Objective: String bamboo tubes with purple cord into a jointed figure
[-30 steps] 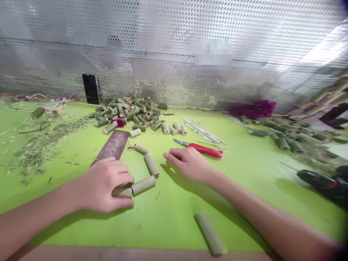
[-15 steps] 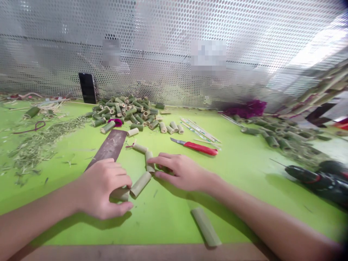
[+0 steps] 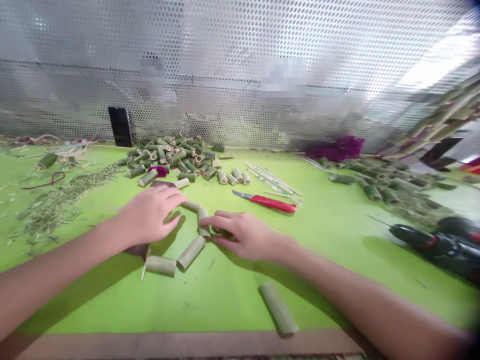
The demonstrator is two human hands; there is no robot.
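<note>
Short peeled bamboo tubes lie end to end in a bent row on the green tabletop. My right hand (image 3: 243, 234) has its curled fingers and thumb on one bamboo tube (image 3: 202, 213) in this row. Fingers and thumb apart, my left hand (image 3: 153, 212) hovers over a dark flat blade (image 3: 138, 249), fingertips close to the far bamboo tube (image 3: 192, 205). Nearer to me lie a slanted tube (image 3: 191, 253) and another tube (image 3: 161, 265) with a thin stick at its left end. One more tube (image 3: 278, 308) lies alone by the front edge.
A red-handled knife (image 3: 273, 203) lies beyond my right hand, near thin sticks (image 3: 273, 179). Behind are a pile of green bamboo pieces (image 3: 176, 155) and an upright phone (image 3: 120, 127). Shavings (image 3: 71, 197) cover the left; a drill (image 3: 431, 242) sits right.
My left hand has let go of the near left tube and moved up and away toward the far tube. My right hand stays on its tube.
</note>
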